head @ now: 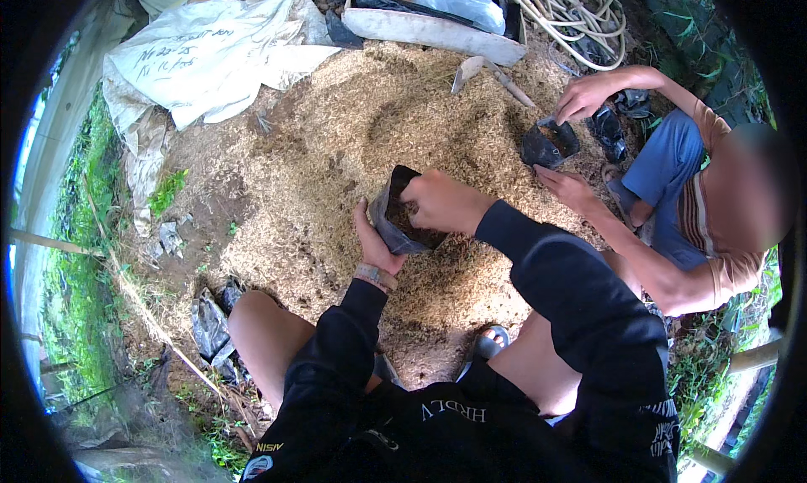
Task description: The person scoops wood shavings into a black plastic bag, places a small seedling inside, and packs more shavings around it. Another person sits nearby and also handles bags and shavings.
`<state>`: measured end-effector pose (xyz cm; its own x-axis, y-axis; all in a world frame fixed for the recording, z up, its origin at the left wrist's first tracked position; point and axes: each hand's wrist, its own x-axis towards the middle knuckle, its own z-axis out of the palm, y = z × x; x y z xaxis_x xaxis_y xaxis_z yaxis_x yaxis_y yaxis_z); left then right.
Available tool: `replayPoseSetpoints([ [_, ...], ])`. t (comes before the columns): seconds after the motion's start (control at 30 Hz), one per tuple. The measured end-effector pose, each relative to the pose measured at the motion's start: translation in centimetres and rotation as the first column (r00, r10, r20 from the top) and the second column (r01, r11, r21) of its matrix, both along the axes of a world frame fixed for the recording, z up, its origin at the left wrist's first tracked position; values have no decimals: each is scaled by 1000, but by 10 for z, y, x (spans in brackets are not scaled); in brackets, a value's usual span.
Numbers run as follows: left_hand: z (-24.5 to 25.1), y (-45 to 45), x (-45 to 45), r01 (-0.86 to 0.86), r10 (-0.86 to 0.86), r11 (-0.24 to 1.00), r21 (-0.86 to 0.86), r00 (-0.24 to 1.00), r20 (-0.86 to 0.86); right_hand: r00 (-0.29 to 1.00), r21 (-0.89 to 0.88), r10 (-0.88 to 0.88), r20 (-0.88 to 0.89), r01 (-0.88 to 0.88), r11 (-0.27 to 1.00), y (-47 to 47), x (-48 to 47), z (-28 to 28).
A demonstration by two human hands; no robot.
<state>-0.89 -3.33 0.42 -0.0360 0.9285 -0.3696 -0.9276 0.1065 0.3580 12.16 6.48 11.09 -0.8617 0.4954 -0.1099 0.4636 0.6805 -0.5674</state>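
A black plastic planting bag [392, 229] is tilted in front of me, its mouth turned to the right. My left hand [377, 246] supports it from the left and below, fingers wrapped around its outer side. Dark brown soil mix [421, 232] shows within. Over the bag's mouth, my right hand [444, 199] has its curled fingers down at the soil; whether they pinch any of it is hidden. Beneath both hands spreads a heap of pale husks [302, 212] mixed with darker soil.
On the right a seated person [678, 231] holds another black planting bag [550, 147]. A short-handled hoe [498, 79] lies on the heap behind. Farther back are a white sack [202, 54] with writing, a box [429, 34] and a coiled hose [583, 16]. Black plastic bags [211, 325] lie beside my left knee.
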Motion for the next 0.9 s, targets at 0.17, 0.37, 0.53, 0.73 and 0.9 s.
replayPoseSetpoints([
  [0.17, -7, 0, -2, -124, 118, 990, -70, 990, -75, 983, -272, -173, -54, 152, 950, 33, 10, 23],
  [0.37, -19, -4, -12, -191, 189, 980, -61, 981, -35, 922, -204, -384, 57, 387, 899, 66, 26, 27],
  [0.53, -26, 0, -19, -336, 320, 939, -73, 931, -175, 966, 222, -239, 94, 214, 951, 58, 16, 11],
  [0.73, -25, 3, -18, -317, 311, 948, -27, 940, -140, 984, 158, 162, -72, -149, 976, 6, -8, -6],
  [0.9, -20, -2, -17, -219, 215, 975, -41, 974, -69, 978, 130, 153, 145, -172, 977, -3, -11, -13],
])
